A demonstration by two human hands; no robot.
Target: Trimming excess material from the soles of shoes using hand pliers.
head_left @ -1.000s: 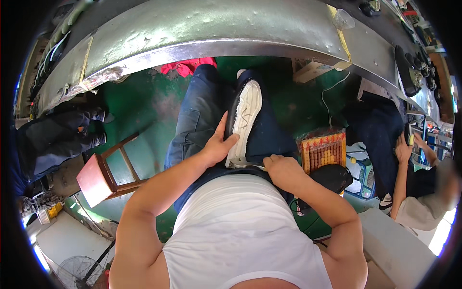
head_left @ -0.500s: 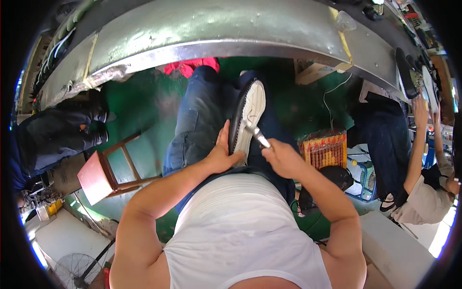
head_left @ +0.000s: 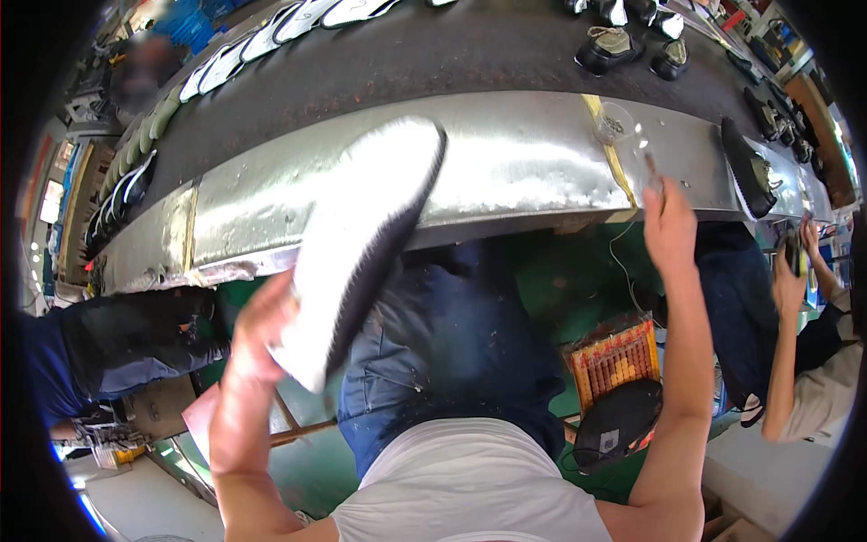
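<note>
My left hand (head_left: 262, 330) is wrapped round one end of a black shoe upper with a white underside (head_left: 370, 203), at the left of the view. The shoe is raised and tilted in front of the metal ledge, its white bottom facing me and its black stitched side to the right. On the right, my right hand (head_left: 670, 226) is closed on a small hammer (head_left: 650, 165) over the ledge; the hammer is partly blurred. Just beyond its head sits a small clear cup (head_left: 616, 122) with tiny bits in it.
A metal ledge (head_left: 506, 154) borders a dark belt (head_left: 479, 54) carrying rows of shoes. A dark shoe (head_left: 748, 172) rests on the ledge at right. Below are a beaded seat mat (head_left: 614, 361) and a black cushion (head_left: 619, 425). Co-workers sit left and right; the right one's hands hold something dark.
I have lifted the shoe off my lap, up and to the left. My right hand has carried the hammer away from it, up and right to the ledge. The view now takes in more belt.
</note>
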